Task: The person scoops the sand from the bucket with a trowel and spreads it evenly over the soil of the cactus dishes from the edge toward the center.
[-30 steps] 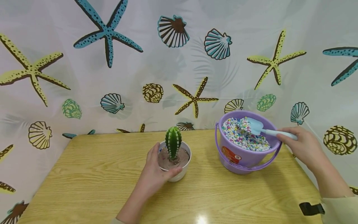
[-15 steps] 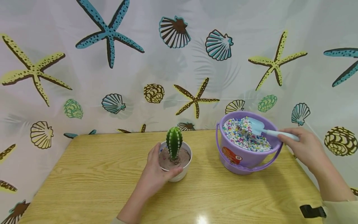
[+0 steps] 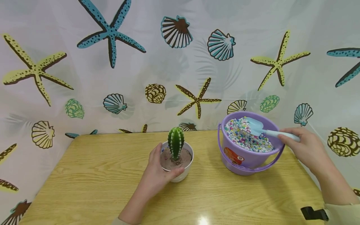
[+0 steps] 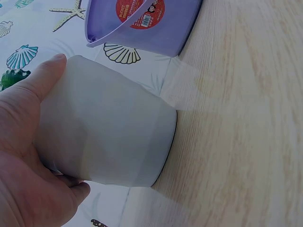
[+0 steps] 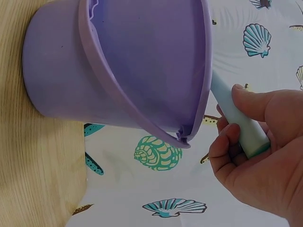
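A green cactus [image 3: 176, 143] stands upright in a white pot [image 3: 182, 173] filled with brownish soil. My left hand [image 3: 157, 173] grips the pot, thumb on the near side and fingers round the left side; the left wrist view shows the pot's wall [image 4: 109, 127] on the table. At the right, my right hand [image 3: 305, 148] holds a light blue toy shovel [image 3: 277, 134] by its handle [image 5: 239, 116]. The shovel's blade lies among small multicoloured pebbles [image 3: 244, 136] inside a purple bucket [image 3: 239, 159]. The blade's tip is partly covered by pebbles.
The bucket's handle [image 3: 267, 165] hangs down over its front. Both containers stand on a wood-grain table [image 3: 107, 175]. Behind it hangs a white curtain [image 3: 135, 68] printed with starfish and shells. A black strap [image 3: 313, 213] sticks out by the right sleeve [image 3: 343, 212].
The shovel's blade has tilted and shifted slightly left in the bucket, and the heap of pebbles at its tip looks lower. The left hand and pot stay in place.
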